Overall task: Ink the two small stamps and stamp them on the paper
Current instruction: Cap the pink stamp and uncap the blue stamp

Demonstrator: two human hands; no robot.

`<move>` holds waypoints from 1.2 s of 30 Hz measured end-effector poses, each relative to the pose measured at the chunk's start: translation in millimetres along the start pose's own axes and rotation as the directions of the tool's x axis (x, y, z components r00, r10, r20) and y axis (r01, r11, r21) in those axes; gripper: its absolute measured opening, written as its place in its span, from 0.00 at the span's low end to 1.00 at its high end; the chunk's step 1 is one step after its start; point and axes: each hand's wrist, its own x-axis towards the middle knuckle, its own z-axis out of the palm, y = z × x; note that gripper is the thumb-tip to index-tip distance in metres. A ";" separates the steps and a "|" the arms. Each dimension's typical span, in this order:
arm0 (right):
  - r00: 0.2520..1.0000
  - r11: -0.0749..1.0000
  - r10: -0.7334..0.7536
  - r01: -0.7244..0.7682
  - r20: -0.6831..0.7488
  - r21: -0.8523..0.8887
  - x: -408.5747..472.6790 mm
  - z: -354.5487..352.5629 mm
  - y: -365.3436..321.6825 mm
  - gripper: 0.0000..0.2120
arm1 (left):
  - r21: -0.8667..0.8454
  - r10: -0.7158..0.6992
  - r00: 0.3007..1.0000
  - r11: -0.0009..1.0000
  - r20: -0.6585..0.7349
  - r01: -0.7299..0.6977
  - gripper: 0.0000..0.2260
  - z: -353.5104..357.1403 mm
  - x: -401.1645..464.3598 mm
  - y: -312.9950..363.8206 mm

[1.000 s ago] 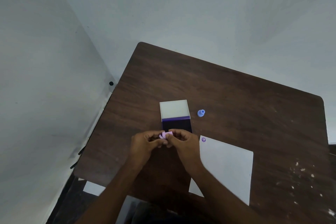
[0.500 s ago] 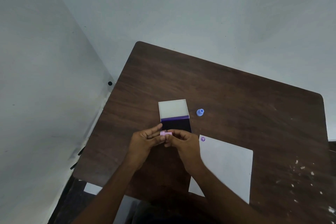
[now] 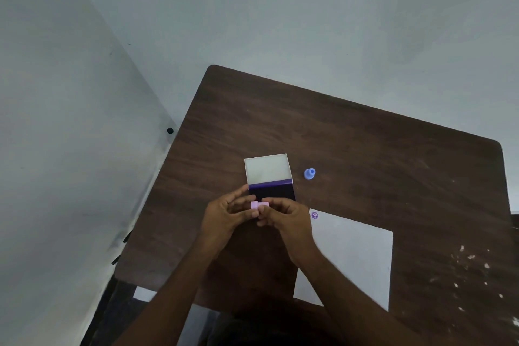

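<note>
A small pink stamp (image 3: pixel 257 205) sits between the fingertips of both hands, just in front of the open ink pad (image 3: pixel 271 191). My left hand (image 3: pixel 224 219) pinches its left end and my right hand (image 3: pixel 286 222) pinches its right end. The ink pad's dark purple surface faces up and its pale lid (image 3: pixel 266 167) stands open behind it. A small blue stamp (image 3: pixel 309 173) stands on the table right of the pad. The white paper (image 3: pixel 354 255) lies to the right of my right hand, with one purple print (image 3: pixel 314 215) at its top left corner.
The brown wooden table (image 3: pixel 365 149) sits in a corner between two pale walls. White paint flecks (image 3: pixel 471 261) mark its right side. A small black knob (image 3: pixel 170 130) is on the left wall by the table's edge.
Both hands stay together on the pink stamp and have shifted very slightly. The left fingers have spread a little. The blue stamp, ink pad and paper have not moved.
</note>
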 end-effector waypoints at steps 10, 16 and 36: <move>0.951 0.994 -0.102 0.088 -0.292 -0.060 16.2 -45.5 1.8 0.10 | 0.164 -0.014 0.999 0.986 -0.045 0.021 0.05 42.3 10.1 12.4; 0.881 0.988 -0.122 0.063 -0.458 -0.143 35.5 -87.6 -2.7 0.11 | 0.291 -0.012 1.000 0.957 0.011 0.009 0.05 82.9 32.9 27.6; 0.911 0.730 -0.256 -0.037 -0.323 -0.682 77.0 -99.7 5.6 0.07 | 0.501 0.007 0.997 0.865 -0.071 0.030 0.09 120.9 57.1 23.5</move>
